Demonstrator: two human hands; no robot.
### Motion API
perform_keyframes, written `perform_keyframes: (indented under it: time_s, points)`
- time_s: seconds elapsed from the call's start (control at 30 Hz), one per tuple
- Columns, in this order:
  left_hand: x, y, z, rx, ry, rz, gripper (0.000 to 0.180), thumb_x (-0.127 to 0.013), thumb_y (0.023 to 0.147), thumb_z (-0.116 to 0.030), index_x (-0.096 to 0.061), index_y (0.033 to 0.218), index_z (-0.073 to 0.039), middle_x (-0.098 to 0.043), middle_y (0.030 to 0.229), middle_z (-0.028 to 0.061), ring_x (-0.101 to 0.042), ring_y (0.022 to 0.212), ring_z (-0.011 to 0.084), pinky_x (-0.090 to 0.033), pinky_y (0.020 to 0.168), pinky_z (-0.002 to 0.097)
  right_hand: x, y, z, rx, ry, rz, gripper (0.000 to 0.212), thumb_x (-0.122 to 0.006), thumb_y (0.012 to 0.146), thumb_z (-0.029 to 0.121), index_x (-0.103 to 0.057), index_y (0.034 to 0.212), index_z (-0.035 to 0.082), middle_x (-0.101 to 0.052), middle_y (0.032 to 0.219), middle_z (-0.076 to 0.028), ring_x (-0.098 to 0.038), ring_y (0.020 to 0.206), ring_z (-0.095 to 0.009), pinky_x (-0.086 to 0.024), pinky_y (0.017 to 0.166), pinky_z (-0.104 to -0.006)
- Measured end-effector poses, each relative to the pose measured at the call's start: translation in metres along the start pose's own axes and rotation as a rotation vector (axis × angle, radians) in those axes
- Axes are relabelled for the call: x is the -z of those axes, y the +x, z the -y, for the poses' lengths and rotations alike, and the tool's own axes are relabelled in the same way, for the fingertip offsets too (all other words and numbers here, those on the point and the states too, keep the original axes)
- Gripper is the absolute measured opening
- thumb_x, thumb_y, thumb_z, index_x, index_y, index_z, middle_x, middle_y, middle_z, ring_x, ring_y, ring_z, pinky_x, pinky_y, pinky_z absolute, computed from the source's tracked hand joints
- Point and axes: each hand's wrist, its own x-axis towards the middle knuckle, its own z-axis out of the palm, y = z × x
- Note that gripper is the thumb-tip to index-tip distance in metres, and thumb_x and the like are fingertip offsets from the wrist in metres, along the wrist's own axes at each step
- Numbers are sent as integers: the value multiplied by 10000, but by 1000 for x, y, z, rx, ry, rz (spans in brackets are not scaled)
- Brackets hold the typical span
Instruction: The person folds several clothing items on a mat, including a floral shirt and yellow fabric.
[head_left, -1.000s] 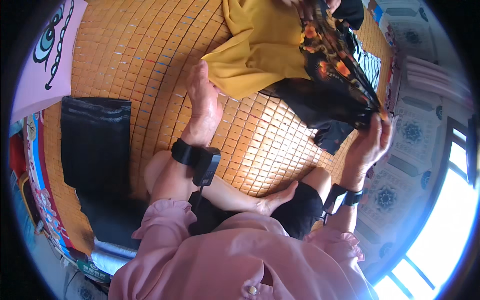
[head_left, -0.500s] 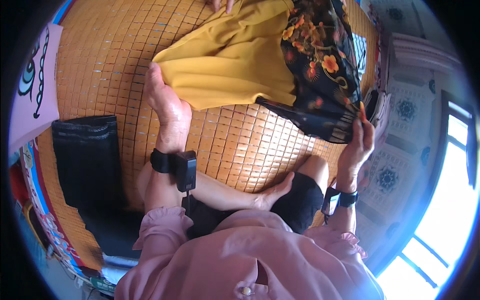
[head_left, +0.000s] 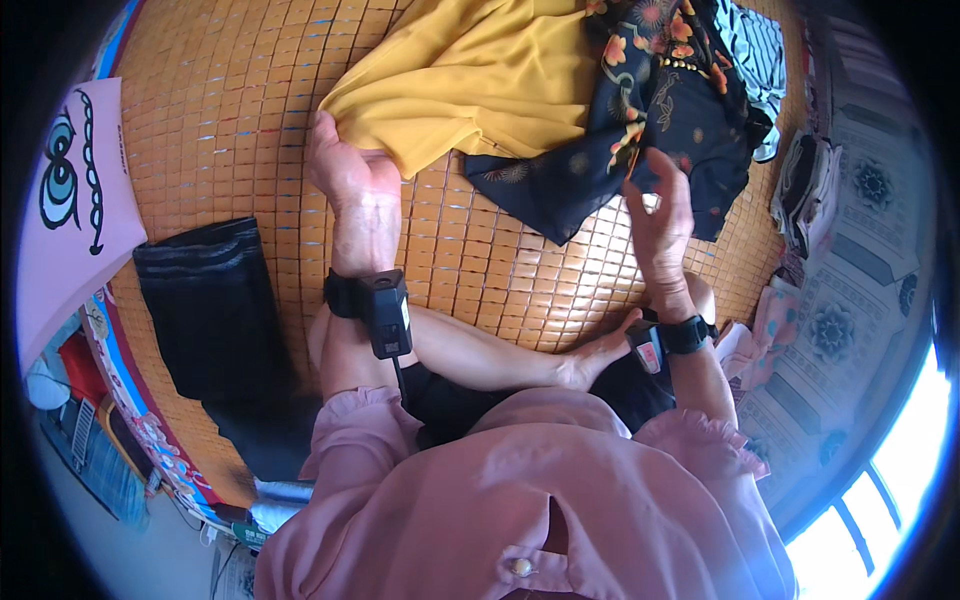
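Note:
A garment lies spread across the mat at the top of the view. Its left part is plain mustard-yellow cloth (head_left: 490,75), its right part thin black cloth (head_left: 560,185) printed with orange flowers and gold lines. My left hand (head_left: 357,170) is closed on the lower left corner of the yellow cloth, palm turned up, its fingers mostly hidden under the fabric. My right hand (head_left: 662,220) pinches the lower edge of the black cloth between thumb and forefinger. The upper end of the garment runs out of view.
I sit cross-legged on a tiled woven mat (head_left: 500,270). Folded black clothing (head_left: 210,300) lies at the left, near a pink cushion-like piece (head_left: 85,190) with a cartoon eye. A striped cloth (head_left: 755,60) and folded clothes (head_left: 805,190) lie at the right, by a patterned wall (head_left: 835,330).
My right hand has moved left and inward along the black cloth, and the black part now lies bunched more on the mat. Another hand at the top edge has gone from view.

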Motion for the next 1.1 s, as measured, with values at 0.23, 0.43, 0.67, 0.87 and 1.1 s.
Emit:
perform_keyframes:
  time_s: [0.23,0.43,0.67,0.87,1.1]
  points:
    - [-4,-2,-2,-13,39,6,457,-253,946,-323,-381,1200,34,-424,1251,206,-438,1140,337,-339,965,505,-73,17,52,306,-4,275,337,-642,691,218,-545,978,71,-559,892,-79,-511,852,-254,-379,740,-363]
    - [-4,-1,-9,-28,30,-29,452,-260,943,-319,-405,1182,37,-454,1227,203,-442,1135,330,-336,966,498,-72,12,35,219,-92,322,255,-635,679,194,-561,907,108,-562,833,-59,-508,846,-255,-377,733,-377]
    - [-12,-5,-11,-12,-66,4,421,-261,949,-292,-445,1135,38,-541,1131,161,-465,1100,256,-355,954,445,-44,9,7,-464,615,449,156,-671,748,90,-612,886,49,-618,799,-32,-552,733,-86,-439,724,-231]
    - [-17,-7,-9,16,-182,98,392,-268,953,-262,-442,1134,40,-547,1116,132,-441,1126,228,-300,1000,449,-15,19,18,-559,1014,321,71,-614,803,52,-619,874,46,-611,804,29,-513,768,-35,-414,710,-193]
    - [-13,-4,-7,30,-205,124,393,-275,952,-289,-454,1078,36,-555,1030,122,-491,1035,226,-371,944,399,-13,23,18,-553,1053,279,89,-616,801,49,-629,889,52,-608,819,34,-517,777,-38,-412,729,-192]
